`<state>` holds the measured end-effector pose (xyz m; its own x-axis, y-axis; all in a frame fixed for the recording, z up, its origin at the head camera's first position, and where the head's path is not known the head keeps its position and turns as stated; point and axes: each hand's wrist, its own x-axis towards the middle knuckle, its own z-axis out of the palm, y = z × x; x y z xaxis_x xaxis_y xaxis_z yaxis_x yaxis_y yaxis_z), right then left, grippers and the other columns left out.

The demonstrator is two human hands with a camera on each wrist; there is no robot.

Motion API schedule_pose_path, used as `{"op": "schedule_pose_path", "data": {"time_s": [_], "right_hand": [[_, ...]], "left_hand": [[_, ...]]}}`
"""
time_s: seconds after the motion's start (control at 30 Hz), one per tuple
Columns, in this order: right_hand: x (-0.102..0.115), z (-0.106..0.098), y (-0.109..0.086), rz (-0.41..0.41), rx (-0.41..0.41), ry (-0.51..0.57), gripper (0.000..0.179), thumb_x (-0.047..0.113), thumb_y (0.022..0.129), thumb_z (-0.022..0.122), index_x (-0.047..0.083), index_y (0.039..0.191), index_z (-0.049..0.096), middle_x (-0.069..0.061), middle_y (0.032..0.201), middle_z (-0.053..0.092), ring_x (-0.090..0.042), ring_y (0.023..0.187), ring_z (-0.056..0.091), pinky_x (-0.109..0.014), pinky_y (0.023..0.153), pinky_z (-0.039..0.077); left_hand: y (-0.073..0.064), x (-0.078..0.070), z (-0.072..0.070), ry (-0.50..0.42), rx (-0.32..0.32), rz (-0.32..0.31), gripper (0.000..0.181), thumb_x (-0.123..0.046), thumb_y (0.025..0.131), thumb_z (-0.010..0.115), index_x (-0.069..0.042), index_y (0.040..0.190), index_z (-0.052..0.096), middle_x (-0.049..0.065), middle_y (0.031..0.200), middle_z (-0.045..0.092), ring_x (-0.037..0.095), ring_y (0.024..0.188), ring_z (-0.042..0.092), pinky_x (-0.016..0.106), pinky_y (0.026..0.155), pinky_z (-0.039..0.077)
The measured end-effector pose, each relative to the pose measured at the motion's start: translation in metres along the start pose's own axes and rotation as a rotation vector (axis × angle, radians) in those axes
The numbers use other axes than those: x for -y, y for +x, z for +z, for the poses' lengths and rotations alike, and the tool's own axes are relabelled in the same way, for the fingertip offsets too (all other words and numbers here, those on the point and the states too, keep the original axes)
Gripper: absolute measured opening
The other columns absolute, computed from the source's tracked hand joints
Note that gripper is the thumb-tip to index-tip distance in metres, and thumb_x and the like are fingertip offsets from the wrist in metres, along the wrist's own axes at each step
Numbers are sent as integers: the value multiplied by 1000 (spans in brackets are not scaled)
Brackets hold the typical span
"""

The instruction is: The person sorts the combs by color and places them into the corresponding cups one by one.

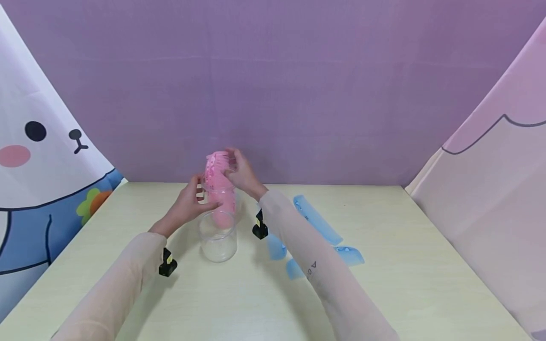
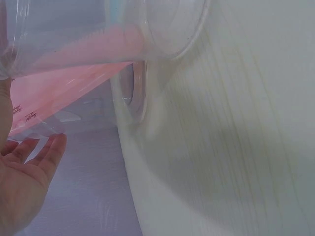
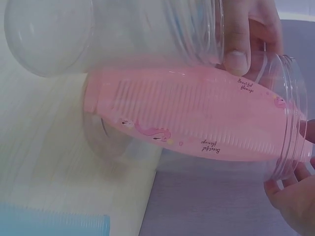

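A pink comb [image 1: 218,177] with printed flamingos and lettering stands upright in the rear clear plastic jar [image 3: 115,142], its top end above the rim. Whether more pink combs lie behind it, I cannot tell. My left hand [image 1: 187,203] grips that jar near its rim, with the thumb at the front and fingers around the left side. My right hand [image 1: 245,175] holds the comb's upper end, thumb at the front and fingers behind. Just in front of the rear jar stands a second clear jar [image 1: 218,248], with its mouth upward.
Several blue combs lie on the pale table [image 1: 426,265] to the right, one blue comb [image 1: 317,220] toward the back and others partly under my right sleeve [image 1: 298,241]. A purple cloth backdrop [image 1: 320,94] rises behind the table; patterned cloths hang at both sides.
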<state>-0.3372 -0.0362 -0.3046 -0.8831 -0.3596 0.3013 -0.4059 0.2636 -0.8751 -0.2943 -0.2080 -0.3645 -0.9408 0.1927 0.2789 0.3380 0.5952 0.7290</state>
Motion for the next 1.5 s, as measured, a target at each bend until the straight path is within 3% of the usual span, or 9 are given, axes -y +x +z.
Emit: {"op": "schedule_pose_path", "data": {"time_s": [0.27,0.5,0.97,1.17,1.5], "right_hand": [[-1,-4,-2,-10,6,17,59,-5,84,55,7,137,32,-14,133,43,-28,123,43,-37,104,40],[-3,-12,-6,-30,-8,21,55,-2,85,58,8,134,36,-11,134,45,-29,123,42,-40,104,38],[-16,-45,-25,-60,-9,58,50,3,87,57,2,133,36,-18,136,41,-35,123,40,-45,102,38],[-34,-53,-37,-33,-5,59,49,2,88,56,1,132,36,-19,135,41,-36,122,40,-47,101,38],[-65,-56,-56,53,31,-60,48,8,88,59,3,131,39,-13,131,45,-30,120,44,-45,100,41]], "left_hand": [[1,1,-1,-6,-1,4,91,-26,73,77,-4,139,19,19,134,36,39,115,47,48,91,49],[2,1,-2,1,4,-30,95,-34,72,77,-4,140,17,18,134,35,38,116,47,47,92,48],[-1,-5,-8,12,51,-61,101,-41,73,74,-7,143,11,21,143,28,43,122,42,49,95,45],[-11,-5,-14,-4,36,-46,100,-39,75,72,-7,145,8,22,144,27,44,123,41,53,96,43],[-39,-4,-17,-60,20,-36,89,-33,81,68,-6,144,12,24,143,29,46,123,39,56,97,40]]}}
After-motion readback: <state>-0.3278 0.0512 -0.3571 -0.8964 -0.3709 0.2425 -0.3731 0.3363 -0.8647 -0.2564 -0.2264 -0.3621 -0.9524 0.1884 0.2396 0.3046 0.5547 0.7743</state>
